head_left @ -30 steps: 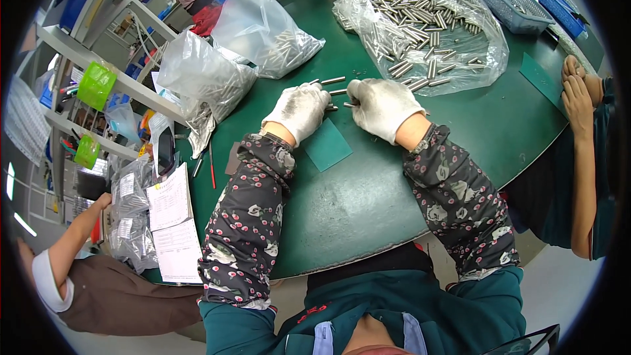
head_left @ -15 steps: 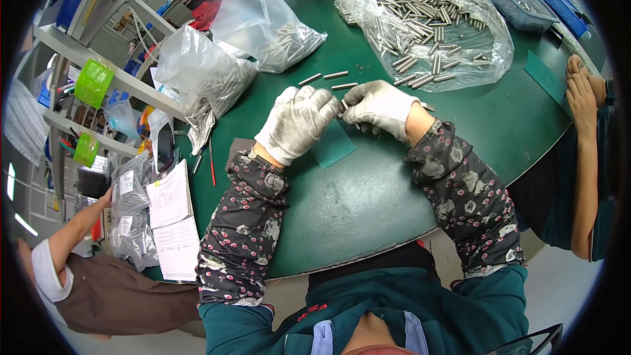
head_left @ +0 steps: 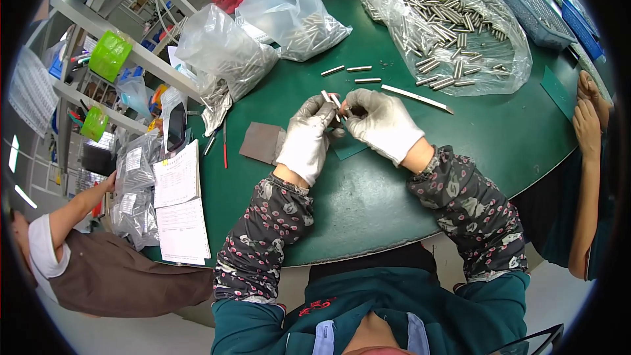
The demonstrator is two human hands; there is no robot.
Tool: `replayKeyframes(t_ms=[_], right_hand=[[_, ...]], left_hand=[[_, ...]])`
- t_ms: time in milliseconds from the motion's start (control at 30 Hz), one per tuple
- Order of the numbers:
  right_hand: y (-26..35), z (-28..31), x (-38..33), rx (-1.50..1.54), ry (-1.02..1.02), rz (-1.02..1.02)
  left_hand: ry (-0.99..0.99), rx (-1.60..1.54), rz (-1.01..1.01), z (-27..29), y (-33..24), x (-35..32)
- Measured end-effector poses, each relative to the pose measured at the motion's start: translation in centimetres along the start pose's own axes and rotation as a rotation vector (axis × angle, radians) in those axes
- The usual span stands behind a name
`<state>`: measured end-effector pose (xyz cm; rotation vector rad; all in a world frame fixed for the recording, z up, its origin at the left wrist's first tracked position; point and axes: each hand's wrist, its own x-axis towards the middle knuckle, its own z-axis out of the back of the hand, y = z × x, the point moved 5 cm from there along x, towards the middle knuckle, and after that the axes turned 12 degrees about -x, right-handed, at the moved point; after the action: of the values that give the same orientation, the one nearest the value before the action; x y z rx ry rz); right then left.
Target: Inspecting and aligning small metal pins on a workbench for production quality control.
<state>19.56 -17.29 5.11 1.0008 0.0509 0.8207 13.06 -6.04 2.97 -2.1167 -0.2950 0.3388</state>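
Gripping slim metal rods (head_left: pixel 330 99), gloved hands (head_left: pixel 348 133)

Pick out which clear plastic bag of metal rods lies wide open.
The large bag at the table's far right, beyond the right hand: its rods lie spread and exposed; the other two are bunched up.

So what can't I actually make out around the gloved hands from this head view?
- Head view: how many metal pins the left hand holds; glove fingers cover all but two tips.
- What the right hand pinches: too small, hidden by its fingers.
- The green mat under the hands: mostly covered by them.
- Contents of the left plastic bag: blurred by crinkled film.
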Motion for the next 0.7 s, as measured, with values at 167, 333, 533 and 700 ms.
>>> replayKeyframes(t_ms=[167, 333, 533, 700], right_hand=[[0.0, -1.2, -0.8, 0.310, 0.248, -0.091], [0.8, -1.6, -1.0, 0.049, 0.213, 0.060], [1.1, -4.5, -2.2, -0.162, 0.428, 0.151], [2.4, -4.0, -3.0, -0.616, 0.375, 0.377]], left_hand=[[-0.006, 0.144, -0.022, 0.6, -0.3, -1.5], [-0.022, 1.119, -0.470, 1.6, -3.7, -3.5], [0.052, 1.551, -0.500, 2.2, -2.0, -4.3], [0.090, 1.421, -0.515, 2.3, -2.5, -5.3]])
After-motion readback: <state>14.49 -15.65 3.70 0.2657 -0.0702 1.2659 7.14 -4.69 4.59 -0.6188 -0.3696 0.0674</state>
